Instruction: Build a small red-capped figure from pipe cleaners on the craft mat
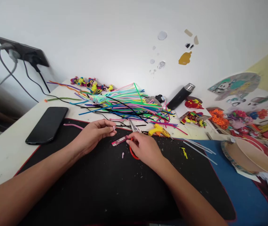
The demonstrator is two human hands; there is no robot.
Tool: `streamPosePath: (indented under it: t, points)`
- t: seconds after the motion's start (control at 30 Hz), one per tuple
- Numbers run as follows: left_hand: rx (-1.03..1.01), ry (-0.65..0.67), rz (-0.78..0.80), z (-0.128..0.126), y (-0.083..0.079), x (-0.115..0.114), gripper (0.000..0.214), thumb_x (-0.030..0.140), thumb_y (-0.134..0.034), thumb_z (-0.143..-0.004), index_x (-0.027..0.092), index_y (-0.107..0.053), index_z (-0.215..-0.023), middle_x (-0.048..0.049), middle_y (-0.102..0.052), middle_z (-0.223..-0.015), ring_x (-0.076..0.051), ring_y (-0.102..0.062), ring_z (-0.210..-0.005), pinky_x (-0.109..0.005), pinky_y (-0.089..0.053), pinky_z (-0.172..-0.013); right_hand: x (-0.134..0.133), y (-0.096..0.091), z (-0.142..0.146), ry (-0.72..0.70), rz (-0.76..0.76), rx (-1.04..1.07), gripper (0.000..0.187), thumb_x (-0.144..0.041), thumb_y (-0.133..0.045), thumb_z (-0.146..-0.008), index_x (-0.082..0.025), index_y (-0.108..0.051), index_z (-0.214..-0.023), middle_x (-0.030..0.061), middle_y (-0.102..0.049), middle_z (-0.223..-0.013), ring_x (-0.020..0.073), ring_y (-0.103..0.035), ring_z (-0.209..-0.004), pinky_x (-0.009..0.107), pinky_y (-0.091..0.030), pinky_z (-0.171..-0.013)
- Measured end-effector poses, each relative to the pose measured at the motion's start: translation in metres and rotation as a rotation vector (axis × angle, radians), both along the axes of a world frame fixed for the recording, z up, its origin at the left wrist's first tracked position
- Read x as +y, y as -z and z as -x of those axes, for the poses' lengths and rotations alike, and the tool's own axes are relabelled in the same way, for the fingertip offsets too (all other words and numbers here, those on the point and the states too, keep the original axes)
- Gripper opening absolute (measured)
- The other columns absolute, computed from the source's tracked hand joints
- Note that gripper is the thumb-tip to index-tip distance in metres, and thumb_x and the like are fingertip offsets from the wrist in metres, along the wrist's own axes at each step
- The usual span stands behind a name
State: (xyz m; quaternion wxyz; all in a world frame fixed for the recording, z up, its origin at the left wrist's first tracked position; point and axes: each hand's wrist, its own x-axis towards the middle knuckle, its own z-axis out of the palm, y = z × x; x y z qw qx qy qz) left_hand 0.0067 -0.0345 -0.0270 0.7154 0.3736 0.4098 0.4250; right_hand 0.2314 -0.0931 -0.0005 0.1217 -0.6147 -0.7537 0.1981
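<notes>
My left hand (98,133) is closed in a pinch on a short pale pink pipe cleaner piece (114,128), mostly covered by the fingertips. My right hand (145,147) has its thumb and forefinger at the end of a narrow red case with a pale label (120,141), just above the black mat (115,188). Beneath that hand lie scissors with red handles (133,154), partly hidden. Another small pink piece (122,155) rests on the mat between the hands. A longer pink pipe cleaner (73,125) shows behind my left wrist.
A heap of coloured pipe cleaners (124,102) lies along the wall. A yellow glue gun (159,130) and clear glue sticks (201,149) are at right, near a black flask (181,95). At left lies a phone (47,125). A round basket (249,153) stands far right.
</notes>
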Motion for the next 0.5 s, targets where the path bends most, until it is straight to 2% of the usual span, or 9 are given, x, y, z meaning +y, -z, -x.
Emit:
streamPosePath:
  t: [0.2,0.37,0.5]
  points:
    - [0.019,-0.037,0.026,0.004,0.003,0.005,0.032,0.028,-0.097,-0.061,0.016,-0.080,-0.085,-0.0038,-0.073,-0.091,-0.015,-0.069,-0.080,-0.025,-0.059,-0.078,0.020,0.005,0.016,-0.190,0.028,-0.137,0.017,-0.032,-0.063,-0.100,-0.025,-0.069,-0.114,0.0062,-0.077,-0.105,0.0225,-0.071,-0.087,0.030,-0.041,-0.069]
    - [0.032,-0.039,0.008,0.006,0.006,0.007,0.030,0.026,-0.095,-0.063,0.017,-0.081,-0.088,-0.0036,-0.074,-0.092,-0.015,-0.069,-0.078,-0.026,-0.058,-0.078,0.031,0.013,0.019,-0.209,0.068,-0.175,0.016,-0.036,-0.066,-0.097,-0.024,-0.066,-0.108,0.0044,-0.077,-0.086,0.0240,-0.070,-0.076,0.031,-0.036,-0.064]
    - [0.065,-0.029,0.003,0.008,0.009,0.009,0.030,0.027,-0.093,-0.066,0.018,-0.081,-0.091,-0.0031,-0.073,-0.091,-0.014,-0.068,-0.074,-0.026,-0.057,-0.073,0.036,0.016,0.017,-0.191,0.102,-0.104,0.017,-0.039,-0.069,-0.094,-0.024,-0.064,-0.102,0.0008,-0.071,-0.074,0.0197,-0.064,-0.066,0.030,-0.031,-0.060]
